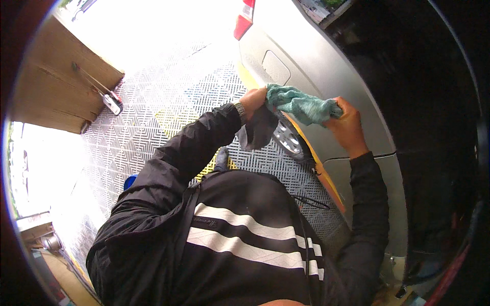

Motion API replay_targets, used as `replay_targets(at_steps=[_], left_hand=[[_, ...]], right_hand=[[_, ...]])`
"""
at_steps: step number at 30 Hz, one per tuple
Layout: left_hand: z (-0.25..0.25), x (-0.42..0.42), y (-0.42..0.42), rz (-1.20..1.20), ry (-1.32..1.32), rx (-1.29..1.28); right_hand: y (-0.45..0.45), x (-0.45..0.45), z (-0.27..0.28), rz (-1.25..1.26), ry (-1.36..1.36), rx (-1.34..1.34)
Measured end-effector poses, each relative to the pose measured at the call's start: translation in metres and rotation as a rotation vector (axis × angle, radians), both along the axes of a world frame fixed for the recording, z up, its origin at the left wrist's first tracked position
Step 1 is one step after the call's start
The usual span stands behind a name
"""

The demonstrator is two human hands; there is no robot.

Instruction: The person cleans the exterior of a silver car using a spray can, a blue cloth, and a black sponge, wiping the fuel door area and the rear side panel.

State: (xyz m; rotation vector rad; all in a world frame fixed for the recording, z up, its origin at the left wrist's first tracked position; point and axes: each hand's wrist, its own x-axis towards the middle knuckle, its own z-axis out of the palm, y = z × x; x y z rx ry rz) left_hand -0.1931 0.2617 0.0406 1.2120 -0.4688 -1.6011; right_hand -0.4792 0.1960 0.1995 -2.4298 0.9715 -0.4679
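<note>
A teal cloth (300,102), bunched and twisted, is stretched between my two hands. My left hand (253,102) grips one end, and a watch circles that wrist. Under this hand hangs a dark grey cloth (262,128); I cannot tell whether the same fingers hold it. The other end of the teal cloth is in the fist of my right hand (349,128). Both hands are in front of the side of a silver car (329,76), near its fuel flap (276,68) and above a wheel (288,134).
Yellow lower trim (325,168) runs along the car. Plastic grid floor tiles (141,99) spread below. Handled tools (111,103) lean against a brown wall (57,88). A blue object (130,181) is partly hidden by my left sleeve. A black cable (312,201) lies beside the car.
</note>
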Motion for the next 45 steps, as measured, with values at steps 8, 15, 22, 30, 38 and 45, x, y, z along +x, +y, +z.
replay_targets(at_steps=[8,15,22,30,38,45], left_hand=[[-0.027,0.008,0.019,-0.091,-0.462,-0.037],[-0.022,0.002,0.019,-0.098,-0.868,-0.295],[-0.003,-0.048,0.022,-0.539,-0.697,-0.579],[-0.011,-0.05,0.024,-0.528,-0.413,-0.391],[0.156,-0.087,0.022,-0.746,-1.427,-0.793],[0.123,-0.055,0.026,-0.156,-1.085,-0.768]], right_hand=[[-0.021,-0.018,-0.01,-0.167,-0.384,0.531],[-0.034,-0.014,-0.027,-0.233,-0.382,0.236],[0.014,0.034,-0.049,-0.184,-0.535,0.625],[0.094,0.052,-0.028,0.376,-0.222,0.061],[0.057,-0.049,-0.128,-0.161,-1.16,1.485],[0.07,-0.084,-0.104,-0.3,-1.255,1.315]])
